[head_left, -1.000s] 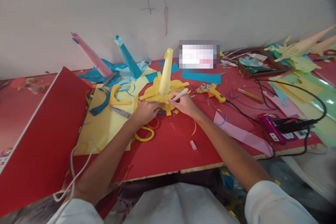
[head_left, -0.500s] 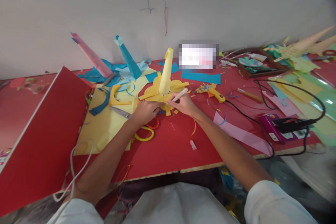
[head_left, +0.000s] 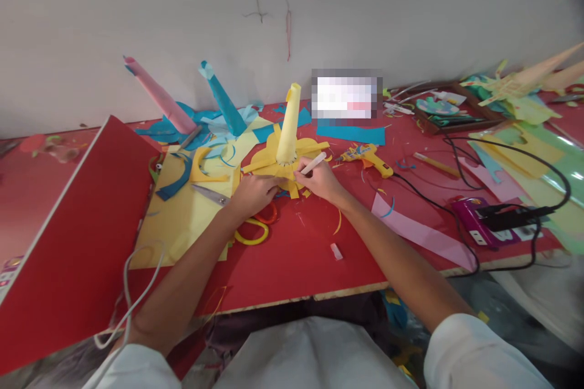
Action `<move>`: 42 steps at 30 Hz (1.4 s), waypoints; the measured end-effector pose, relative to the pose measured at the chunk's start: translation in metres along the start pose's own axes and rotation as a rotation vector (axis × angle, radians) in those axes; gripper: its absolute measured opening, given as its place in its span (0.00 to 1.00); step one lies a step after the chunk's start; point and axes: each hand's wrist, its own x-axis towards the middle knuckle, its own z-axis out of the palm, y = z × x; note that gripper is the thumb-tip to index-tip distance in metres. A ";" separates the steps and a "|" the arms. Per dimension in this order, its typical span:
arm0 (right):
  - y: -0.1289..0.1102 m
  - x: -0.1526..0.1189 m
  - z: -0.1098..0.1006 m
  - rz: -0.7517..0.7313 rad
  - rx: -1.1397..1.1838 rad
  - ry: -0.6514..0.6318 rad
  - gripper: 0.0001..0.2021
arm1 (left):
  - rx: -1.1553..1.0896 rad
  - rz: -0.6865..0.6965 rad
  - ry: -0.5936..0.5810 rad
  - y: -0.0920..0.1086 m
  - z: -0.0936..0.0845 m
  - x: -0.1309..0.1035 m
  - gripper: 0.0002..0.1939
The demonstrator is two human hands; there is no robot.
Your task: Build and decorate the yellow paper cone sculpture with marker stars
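Observation:
A pale yellow paper cone [head_left: 289, 127] stands upright on a yellow scalloped paper base [head_left: 264, 157] with strips across it. My right hand [head_left: 319, 179] is closed around a white pen-like tool [head_left: 314, 163], its lower end at the front of the base. My left hand [head_left: 255, 192] lies at the base's front left edge, its fingers together on the yellow paper. Scissors [head_left: 250, 232] with yellow and red handles lie just below my left hand, blades pointing left.
A yellow glue gun [head_left: 375, 161] lies to the right, its cord running to a purple power strip [head_left: 486, 222]. Blue [head_left: 223, 103] and pink cones [head_left: 159, 94] lean at the back left. A red board [head_left: 77, 243] stands at the left.
My right hand and the white tool have shifted very slightly to the right. My left hand stays in place.

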 end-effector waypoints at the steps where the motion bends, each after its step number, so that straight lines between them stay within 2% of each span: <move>1: 0.000 0.000 0.000 -0.002 -0.006 0.000 0.14 | 0.002 0.002 0.004 0.000 0.000 0.000 0.22; 6: -0.003 -0.001 -0.002 -0.012 0.031 -0.002 0.15 | 0.011 0.028 0.025 0.000 -0.001 -0.001 0.22; 11: -0.008 -0.002 -0.004 -0.056 0.010 0.055 0.17 | 0.047 0.016 0.052 0.002 -0.002 -0.002 0.22; 15: -0.010 -0.001 -0.005 -0.074 -0.021 0.019 0.16 | 0.028 0.018 0.158 0.003 -0.001 -0.006 0.20; 18: -0.011 -0.001 -0.004 -0.047 0.006 -0.011 0.14 | -0.009 0.094 0.220 0.004 -0.004 -0.010 0.22; 21: -0.011 0.000 -0.003 -0.047 -0.023 -0.031 0.14 | -0.051 0.230 0.197 0.005 -0.008 -0.013 0.25; 24: -0.009 0.000 -0.003 -0.057 -0.036 -0.042 0.15 | -0.042 0.301 0.156 0.005 -0.010 -0.012 0.27; 28: -0.006 0.001 -0.002 -0.062 -0.068 -0.021 0.17 | -0.013 0.316 0.134 0.003 -0.005 -0.009 0.23; 33: -0.013 -0.003 -0.004 -0.075 -0.044 -0.046 0.19 | 0.025 0.270 0.178 0.000 -0.001 -0.008 0.16; 37: -0.023 -0.019 -0.020 -0.055 0.075 0.008 0.17 | 0.057 0.239 0.190 -0.002 -0.001 -0.008 0.15; 42: -0.017 -0.056 -0.062 0.007 0.052 0.127 0.12 | 0.088 0.255 0.202 -0.005 0.002 -0.006 0.15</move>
